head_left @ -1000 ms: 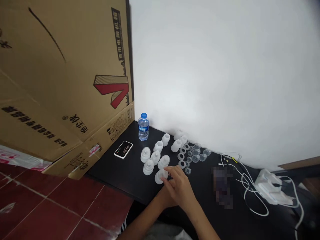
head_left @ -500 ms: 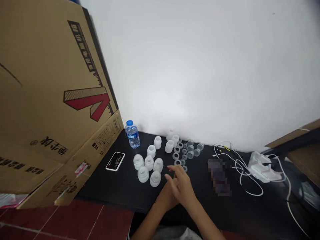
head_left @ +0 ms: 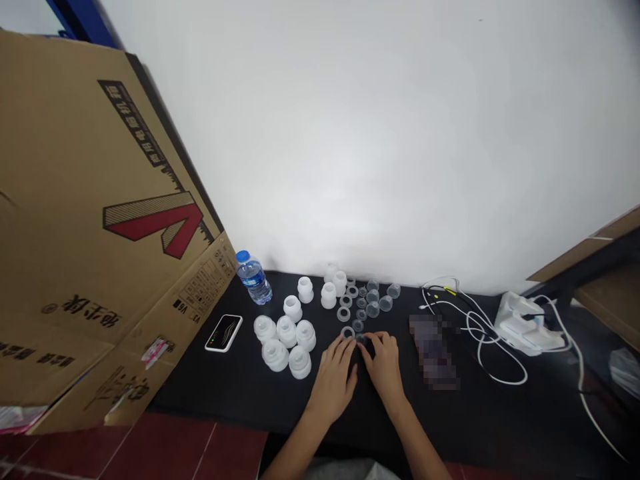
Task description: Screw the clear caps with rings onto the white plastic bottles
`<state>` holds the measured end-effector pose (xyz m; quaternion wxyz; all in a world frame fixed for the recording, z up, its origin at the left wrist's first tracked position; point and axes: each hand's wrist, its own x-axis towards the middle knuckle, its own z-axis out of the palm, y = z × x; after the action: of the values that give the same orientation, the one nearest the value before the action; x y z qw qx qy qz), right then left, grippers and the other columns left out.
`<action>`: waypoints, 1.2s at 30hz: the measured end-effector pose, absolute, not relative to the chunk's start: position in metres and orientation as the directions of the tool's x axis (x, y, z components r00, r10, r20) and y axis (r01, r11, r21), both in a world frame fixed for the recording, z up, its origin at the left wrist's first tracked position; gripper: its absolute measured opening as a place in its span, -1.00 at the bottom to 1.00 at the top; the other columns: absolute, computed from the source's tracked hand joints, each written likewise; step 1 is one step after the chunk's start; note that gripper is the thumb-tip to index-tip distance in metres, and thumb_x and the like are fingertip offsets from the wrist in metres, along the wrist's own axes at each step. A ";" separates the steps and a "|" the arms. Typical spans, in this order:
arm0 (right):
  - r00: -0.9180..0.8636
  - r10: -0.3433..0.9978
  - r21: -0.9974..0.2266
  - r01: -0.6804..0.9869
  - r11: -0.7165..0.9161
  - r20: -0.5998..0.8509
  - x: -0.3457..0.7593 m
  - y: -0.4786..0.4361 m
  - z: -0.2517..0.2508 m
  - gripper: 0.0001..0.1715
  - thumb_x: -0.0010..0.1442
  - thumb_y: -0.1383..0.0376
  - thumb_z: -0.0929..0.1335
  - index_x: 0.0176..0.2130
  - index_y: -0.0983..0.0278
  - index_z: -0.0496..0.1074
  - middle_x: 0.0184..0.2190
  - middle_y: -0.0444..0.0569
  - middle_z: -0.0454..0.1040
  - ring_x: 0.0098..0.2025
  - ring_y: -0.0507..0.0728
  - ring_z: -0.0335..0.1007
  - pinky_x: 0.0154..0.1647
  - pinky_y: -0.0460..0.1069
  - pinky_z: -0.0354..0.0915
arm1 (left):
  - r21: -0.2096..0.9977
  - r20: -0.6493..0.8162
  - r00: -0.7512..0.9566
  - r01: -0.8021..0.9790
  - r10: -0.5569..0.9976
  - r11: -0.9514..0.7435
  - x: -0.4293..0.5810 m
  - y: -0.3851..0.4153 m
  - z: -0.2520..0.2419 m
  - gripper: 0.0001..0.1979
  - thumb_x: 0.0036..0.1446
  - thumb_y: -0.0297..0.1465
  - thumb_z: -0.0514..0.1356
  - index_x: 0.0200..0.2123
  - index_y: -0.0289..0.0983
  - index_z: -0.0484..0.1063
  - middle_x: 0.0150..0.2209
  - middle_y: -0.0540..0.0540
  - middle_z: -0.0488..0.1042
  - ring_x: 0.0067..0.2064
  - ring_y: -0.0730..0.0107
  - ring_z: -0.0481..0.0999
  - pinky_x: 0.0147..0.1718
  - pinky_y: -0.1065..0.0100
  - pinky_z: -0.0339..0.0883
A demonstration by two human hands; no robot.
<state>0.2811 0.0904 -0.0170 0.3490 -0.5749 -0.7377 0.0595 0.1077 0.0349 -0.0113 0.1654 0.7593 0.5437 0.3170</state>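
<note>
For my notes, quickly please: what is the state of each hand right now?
Left hand: open, holding nothing visible.
Right hand: curved, fingertips at a small clear ring; cannot tell if holding it.

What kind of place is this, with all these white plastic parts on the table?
Probably a small home workroom or storeroom: a big cardboard carton stands by the wall, the red tile floor looks domestic, and the translucent plastic parts lie on a plain black table.
</note>
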 end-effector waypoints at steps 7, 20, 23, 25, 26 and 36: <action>-0.001 0.894 -0.666 0.667 0.335 0.449 0.280 0.080 -0.025 -0.52 0.55 -0.06 0.26 0.05 0.23 0.51 -0.12 0.13 0.61 -0.11 0.30 0.54 -0.04 0.21 0.45 | 0.666 0.319 0.043 0.700 0.947 -0.256 0.103 0.035 -0.015 -0.55 0.45 -0.45 0.12 0.34 -0.10 0.40 0.33 -0.26 0.43 0.33 -0.06 0.45 0.28 -0.18 0.40; -0.042 0.952 -0.910 0.285 0.301 0.302 0.267 0.051 -0.008 -0.71 0.43 0.12 0.42 0.06 0.18 0.59 -0.18 0.03 0.66 -0.19 0.21 0.62 -0.16 0.07 0.55 | 0.994 0.104 -0.098 -0.026 0.990 -0.107 0.096 0.042 -0.021 -0.73 0.33 -0.17 0.35 -0.12 -0.21 0.44 0.14 -0.26 0.60 0.14 0.07 0.67 0.16 0.02 0.58; -0.052 0.983 -0.979 0.090 0.181 0.177 0.264 0.050 -0.013 -0.60 0.41 0.05 0.45 0.11 0.20 0.55 -0.09 0.10 0.70 -0.07 0.26 0.69 -0.02 0.11 0.59 | 0.991 0.065 -0.111 -0.106 0.992 -0.077 0.098 0.042 -0.019 -0.60 0.28 -0.17 0.40 0.04 -0.19 0.38 0.08 -0.25 0.64 0.12 0.08 0.69 0.13 0.03 0.61; -0.077 0.987 -0.989 0.026 0.145 0.143 0.265 0.051 -0.015 -0.54 0.40 0.01 0.45 0.14 0.20 0.55 -0.05 0.13 0.72 0.01 0.29 0.70 0.08 0.17 0.58 | 0.993 0.048 -0.111 -0.106 0.993 -0.060 0.098 0.042 -0.018 -0.50 0.24 -0.16 0.42 0.13 -0.19 0.38 0.07 -0.25 0.65 0.12 0.07 0.69 0.13 0.03 0.62; -0.090 0.986 -0.990 0.020 0.141 0.139 0.266 0.052 -0.016 -0.52 0.40 0.01 0.45 0.17 0.20 0.54 -0.03 0.14 0.72 0.05 0.30 0.69 0.12 0.19 0.56 | 0.994 0.043 -0.102 -0.098 0.994 -0.053 0.097 0.043 -0.018 -0.47 0.23 -0.16 0.42 0.16 -0.20 0.39 0.08 -0.25 0.64 0.12 0.06 0.69 0.13 0.03 0.62; -0.208 0.962 -0.976 0.094 0.199 0.176 0.274 0.045 -0.004 -0.54 0.42 0.06 0.44 0.23 0.12 0.52 -0.02 0.08 0.69 0.01 0.27 0.66 0.05 0.13 0.54 | 0.996 0.090 -0.012 0.005 0.996 -0.090 0.095 0.042 -0.016 -0.60 0.25 -0.17 0.42 0.08 -0.22 0.59 0.01 -0.19 0.63 0.06 0.09 0.69 0.09 0.08 0.65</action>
<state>0.2735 0.0453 -0.0041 0.4636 -0.4257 -0.6201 0.4684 0.0946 0.0415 -0.0158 0.4729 0.5201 0.4812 0.5237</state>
